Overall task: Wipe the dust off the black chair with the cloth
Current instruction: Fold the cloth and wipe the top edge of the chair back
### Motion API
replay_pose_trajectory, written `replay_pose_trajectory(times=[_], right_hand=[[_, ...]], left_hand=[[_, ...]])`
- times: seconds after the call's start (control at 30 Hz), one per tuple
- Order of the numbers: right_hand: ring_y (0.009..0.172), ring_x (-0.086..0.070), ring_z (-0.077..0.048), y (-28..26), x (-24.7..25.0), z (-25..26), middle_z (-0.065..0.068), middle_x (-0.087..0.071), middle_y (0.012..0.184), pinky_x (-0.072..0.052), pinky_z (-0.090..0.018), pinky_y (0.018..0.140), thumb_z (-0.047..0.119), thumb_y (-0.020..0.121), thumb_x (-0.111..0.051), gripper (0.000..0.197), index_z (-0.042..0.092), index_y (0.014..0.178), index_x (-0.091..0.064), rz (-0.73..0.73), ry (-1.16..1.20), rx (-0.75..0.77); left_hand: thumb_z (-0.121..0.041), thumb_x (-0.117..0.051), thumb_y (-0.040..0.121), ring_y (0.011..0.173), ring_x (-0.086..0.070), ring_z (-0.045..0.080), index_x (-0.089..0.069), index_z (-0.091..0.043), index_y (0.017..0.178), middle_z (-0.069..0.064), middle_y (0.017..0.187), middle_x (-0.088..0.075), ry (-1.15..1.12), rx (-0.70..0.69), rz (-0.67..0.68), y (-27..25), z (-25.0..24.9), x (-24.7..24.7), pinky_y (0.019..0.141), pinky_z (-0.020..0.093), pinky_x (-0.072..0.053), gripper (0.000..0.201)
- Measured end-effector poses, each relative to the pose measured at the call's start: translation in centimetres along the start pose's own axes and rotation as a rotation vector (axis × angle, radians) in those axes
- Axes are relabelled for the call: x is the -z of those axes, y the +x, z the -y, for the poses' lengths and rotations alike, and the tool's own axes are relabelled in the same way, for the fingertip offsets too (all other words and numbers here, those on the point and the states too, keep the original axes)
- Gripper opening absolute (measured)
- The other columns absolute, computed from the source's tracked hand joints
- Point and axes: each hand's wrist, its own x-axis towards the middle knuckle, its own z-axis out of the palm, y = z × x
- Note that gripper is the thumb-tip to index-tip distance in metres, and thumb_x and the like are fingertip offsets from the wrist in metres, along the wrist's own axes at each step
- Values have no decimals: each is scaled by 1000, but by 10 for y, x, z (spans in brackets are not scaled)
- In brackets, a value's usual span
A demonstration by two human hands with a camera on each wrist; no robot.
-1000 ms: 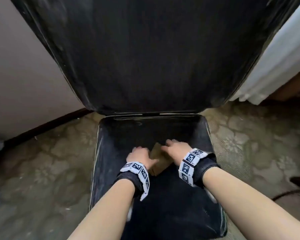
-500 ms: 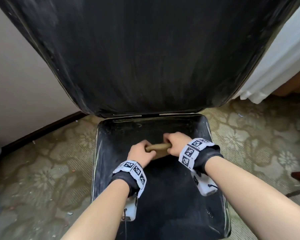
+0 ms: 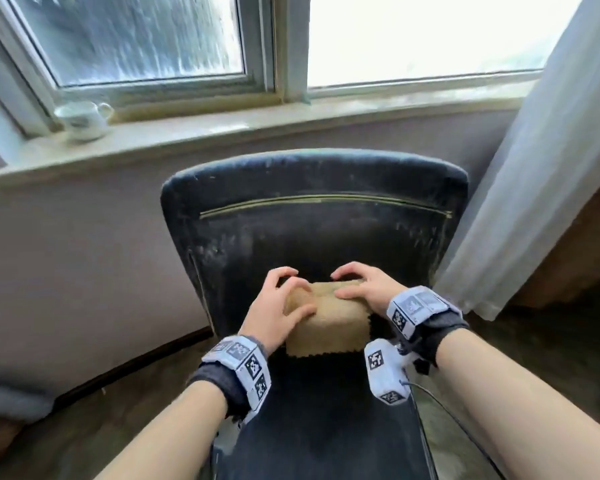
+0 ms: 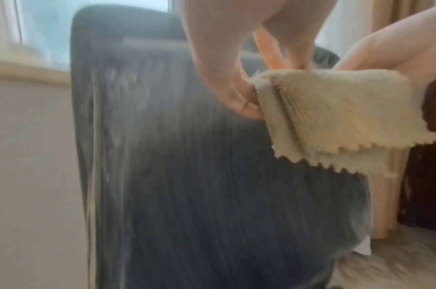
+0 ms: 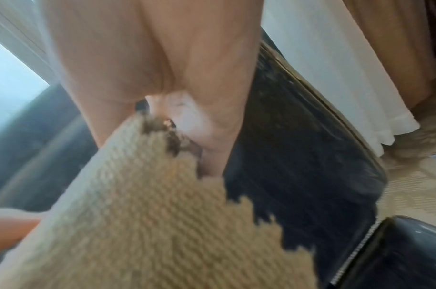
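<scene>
Before the dusty backrest of the black chair (image 3: pixel 312 216), a folded tan cloth (image 3: pixel 326 320) is held up by both hands, left hand (image 3: pixel 274 310) and right hand (image 3: pixel 364 289), fingers pinching its top corners. Wiping seems about to begin; next, the cloth needs pressing flat against the backrest and dragging across.

The black chair (image 3: pixel 312 237) looks like smooth leather-like upholstery, faintly glossy, filmed with pale dust and scuffs along its edges. The folded beige cloth (image 3: pixel 326 320) is ribbed, nubby microfibre, matt, with zigzag-cut edges. At far left, a white glazed ceramic cup (image 3: pixel 82 119) shines.
</scene>
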Motion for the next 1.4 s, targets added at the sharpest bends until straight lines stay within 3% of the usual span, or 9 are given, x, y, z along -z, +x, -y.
replay_pose_trajectory(times=[0.13, 0.27, 0.4, 0.6, 0.77, 0.87, 1.03, 1.23, 1.4], right_hand=[[87, -58, -24, 0, 12, 57, -9, -63, 86, -46, -36, 82, -2, 78, -63, 24, 22, 82, -66, 20, 160, 60], [81, -57, -20, 4, 17, 101, -8, -62, 83, -48, -29, 70, 1, 81, -62, 16, 15, 85, -67, 54, 173, 86], [73, -56, -15, 10, 19, 127, -3, -63, 76, -50, -27, 66, 15, 82, -62, 10, 13, 90, -68, -140, -349, 274], [109, -56, -33, 29, 19, 142, -13, -63, 111, -48, -43, 92, 6, 75, -66, 28, 8, 103, -66, -570, -862, 726], [141, -21, -25, 59, 17, 147, -6, -29, 151, -18, -42, 116, 25, 87, -56, 60, 25, 141, -30, -458, -1063, 535], [120, -52, -29, 70, 10, 148, -9, -57, 127, -36, -47, 104, 25, 69, -75, 67, 26, 131, -48, -504, -1076, 542], [91, -67, -26, 78, 9, 141, -5, -69, 98, -52, -46, 86, 21, 46, -83, 72, 23, 115, -63, -616, -1087, 573], [80, -68, -24, 71, 12, 145, -2, -69, 91, -58, -41, 75, 24, 37, -84, 76, 23, 111, -67, -614, -1135, 577], [78, -68, -21, 69, 9, 147, 0, -70, 88, -58, -38, 73, 25, 31, -83, 79, 25, 108, -68, -591, -1162, 601]], left_hand=[[-25, -82, 65, 117, -39, 8, -57, -23, 121, -6, 134, -33, 102, -160, 117, 24, -30, 45, 98, 17, -33, 61], [-17, -69, 61, 87, -48, 16, -73, -22, 88, -4, 91, -67, 518, -359, -218, 40, -42, 72, 80, 38, -45, 28], [-27, -60, 60, 90, -61, 19, -72, -25, 76, -11, 71, -70, 769, -335, -395, 49, -53, 94, 98, 40, -26, 20], [4, -65, 68, 83, -66, 28, -68, -16, 100, 2, 99, -69, 495, -77, -567, 81, -52, 154, 71, 34, -53, 38], [4, -51, 82, 106, -60, 28, -65, -20, 115, 2, 117, -66, 521, 89, -556, 117, -27, 188, 88, 35, -46, 43], [6, -46, 84, 112, -59, 24, -61, -20, 121, 0, 125, -62, 463, 115, -506, 111, -3, 169, 95, 32, -44, 48], [14, -62, 57, 78, -73, 22, -76, -8, 87, 7, 89, -76, 537, -100, -492, 101, 20, 166, 60, 32, -58, 40], [-6, -35, 65, 87, -72, 21, -76, -7, 86, 8, 98, -74, 456, -169, -515, 70, 30, 182, 91, 14, -41, 46], [17, -54, 71, 110, -63, 20, -68, -14, 113, 4, 124, -63, 385, -38, -653, 122, -10, 199, 99, 18, -36, 54]])
